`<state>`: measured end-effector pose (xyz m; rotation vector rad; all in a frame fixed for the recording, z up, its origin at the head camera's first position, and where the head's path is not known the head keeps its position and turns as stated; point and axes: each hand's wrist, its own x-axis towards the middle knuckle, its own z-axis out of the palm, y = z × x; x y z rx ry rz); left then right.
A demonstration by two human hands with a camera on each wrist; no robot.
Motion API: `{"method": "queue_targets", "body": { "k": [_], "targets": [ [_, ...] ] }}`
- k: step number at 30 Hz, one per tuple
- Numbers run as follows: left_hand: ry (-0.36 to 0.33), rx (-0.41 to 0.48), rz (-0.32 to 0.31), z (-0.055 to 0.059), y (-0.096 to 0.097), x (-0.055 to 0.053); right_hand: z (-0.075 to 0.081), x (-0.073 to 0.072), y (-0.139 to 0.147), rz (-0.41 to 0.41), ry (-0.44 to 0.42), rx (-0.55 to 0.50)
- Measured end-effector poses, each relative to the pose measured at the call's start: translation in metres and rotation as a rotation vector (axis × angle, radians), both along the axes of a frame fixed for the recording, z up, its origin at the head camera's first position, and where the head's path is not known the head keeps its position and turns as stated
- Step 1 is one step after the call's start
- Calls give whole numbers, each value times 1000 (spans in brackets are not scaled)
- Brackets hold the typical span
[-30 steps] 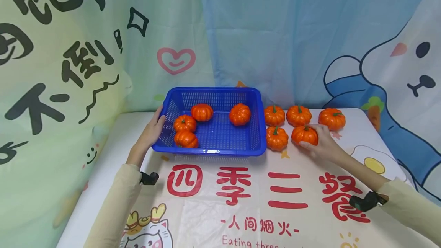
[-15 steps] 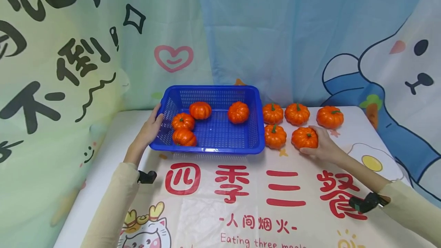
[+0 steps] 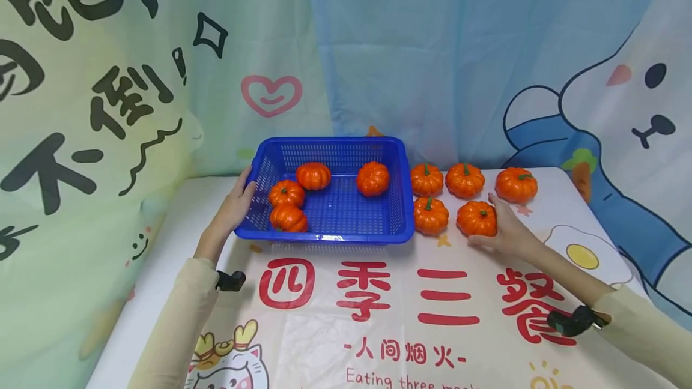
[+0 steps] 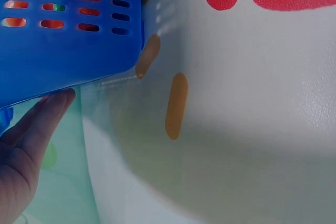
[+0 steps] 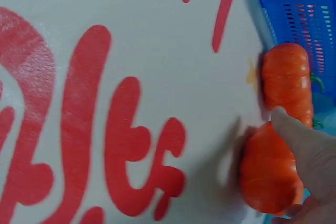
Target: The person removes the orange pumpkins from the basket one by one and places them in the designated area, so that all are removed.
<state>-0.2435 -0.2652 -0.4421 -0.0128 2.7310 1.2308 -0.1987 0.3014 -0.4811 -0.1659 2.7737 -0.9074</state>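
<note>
A blue plastic basket stands at the table's back with several small orange pumpkins inside, one of them toward its right. My left hand lies against the basket's left wall, its fingers fairly straight along the outside in the left wrist view. On the table right of the basket, my right hand is beside a pumpkin, fingers and thumb spread around its right side. In the right wrist view the thumb passes close over this pumpkin; whether it touches cannot be told.
Other pumpkins sit right of the basket: one in front, and three behind, including a far-right one. A printed cloth covers the table. A patterned curtain hangs close behind the basket.
The pumpkin at my right hand was gripped and tilted; it moved slightly down and now sits level on the table. My right fingers have spread away from it. My left hand stays at the basket.
</note>
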Motion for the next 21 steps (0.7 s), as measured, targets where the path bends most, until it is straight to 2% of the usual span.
{"method": "queue_targets", "body": {
  "k": [2,4,6,8,11,15,18,21],
  "targets": [
    [4,2,-2,0,1,0,10,2,-3,0,68,35],
    [3,4,0,0,1,0,22,5,-7,13,176,54],
    [-1,-3,-1,-2,0,-2,35,9,-14,40,294,40],
    [-2,-11,0,-2,0,-3,47,16,-24,83,366,17],
    [-7,-21,0,-3,-1,-4,62,29,-42,164,326,-37],
    [-13,-22,-2,-3,-1,-3,73,48,-63,247,157,-48],
    [-15,-20,0,-3,-1,-2,80,58,-75,277,63,-46],
    [-15,-19,5,-4,-1,-2,85,61,-85,283,20,-67]
  ]
}}
